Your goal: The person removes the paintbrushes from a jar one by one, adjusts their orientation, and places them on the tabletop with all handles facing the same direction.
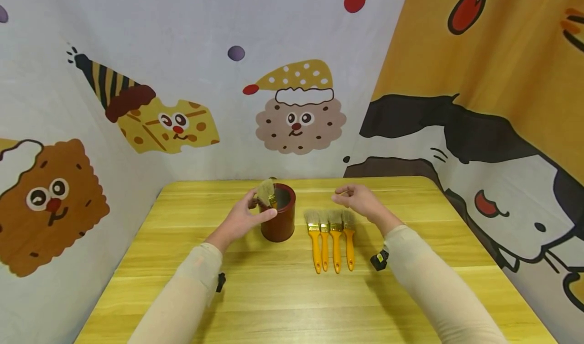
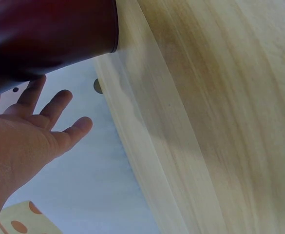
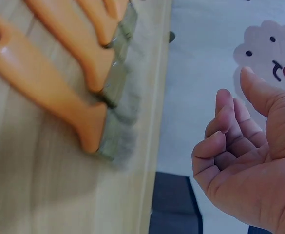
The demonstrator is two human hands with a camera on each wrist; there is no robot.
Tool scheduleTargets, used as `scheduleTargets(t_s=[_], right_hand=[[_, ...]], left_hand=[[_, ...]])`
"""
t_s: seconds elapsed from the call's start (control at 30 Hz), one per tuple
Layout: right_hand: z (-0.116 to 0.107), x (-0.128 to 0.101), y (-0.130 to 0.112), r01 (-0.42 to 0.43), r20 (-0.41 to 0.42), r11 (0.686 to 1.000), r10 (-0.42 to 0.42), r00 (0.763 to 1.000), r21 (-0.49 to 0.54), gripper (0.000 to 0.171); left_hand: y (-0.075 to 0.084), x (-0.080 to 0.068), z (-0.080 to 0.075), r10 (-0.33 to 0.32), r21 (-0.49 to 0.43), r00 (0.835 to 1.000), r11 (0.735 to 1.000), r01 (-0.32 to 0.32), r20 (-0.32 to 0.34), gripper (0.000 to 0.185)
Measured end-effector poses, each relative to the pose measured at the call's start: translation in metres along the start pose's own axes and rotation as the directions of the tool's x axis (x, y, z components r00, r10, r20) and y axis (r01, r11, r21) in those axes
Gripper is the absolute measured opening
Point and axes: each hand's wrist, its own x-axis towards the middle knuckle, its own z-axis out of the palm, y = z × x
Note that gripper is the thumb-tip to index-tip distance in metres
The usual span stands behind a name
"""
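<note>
A dark red cup (image 1: 279,221) stands on the wooden table (image 1: 274,298). A paintbrush (image 1: 267,194) sticks out of it, bristles up. My left hand (image 1: 244,217) is at the cup's left side: the thumb lies by the rim under the yellow ferrule, the forefinger behind the bristles, pinching the brush. In the left wrist view the other fingers (image 2: 59,105) are stretched out beside the cup (image 2: 49,34). My right hand (image 1: 358,200) hovers over the bristles of several yellow-handled brushes (image 1: 332,238), fingers loosely curled (image 3: 225,146) and holding nothing. These brushes (image 3: 79,73) lie side by side.
Cartoon-printed cloth walls (image 1: 296,115) close in the table at the back, left and right. Bare wood stretches in front of the cup and the brushes. A small black camera (image 1: 379,259) is strapped to the right wrist.
</note>
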Motion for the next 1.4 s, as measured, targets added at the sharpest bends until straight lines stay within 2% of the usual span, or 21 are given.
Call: scheduleTargets(t_s=[0.13,0.37,0.73,0.97,1.2,1.4], right_hand=[[0.003,0.001,-0.014,0.019,0.004,1.0,-0.019,1.0,0.011,0.058],[0.012,0.0,-0.039,0.071,0.012,0.997,-0.072,0.997,0.022,0.044],[0.032,0.002,-0.078,0.182,0.039,0.982,-0.184,0.982,0.038,0.035],[0.038,0.0,-0.102,0.23,0.04,0.973,-0.23,0.972,-0.012,0.035],[0.045,-0.001,-0.123,0.289,0.048,0.957,-0.287,0.957,-0.027,0.045],[0.052,-0.002,-0.133,0.304,0.051,0.953,-0.302,0.952,-0.024,0.036]], left_hand=[[0.0,0.001,0.001,0.0,0.0,1.0,1.0,0.0,-0.002,0.083],[0.0,0.001,0.001,0.004,0.005,1.0,1.0,-0.004,-0.004,0.081],[-0.002,0.003,0.001,0.001,-0.002,1.0,1.0,-0.001,0.0,0.082],[-0.001,0.004,0.001,-0.001,0.011,1.0,1.0,0.001,0.002,0.081],[0.0,0.004,0.0,-0.004,0.012,1.0,1.0,0.004,0.003,0.08],[-0.001,0.003,0.0,-0.01,0.013,1.0,1.0,0.009,0.01,0.081]])
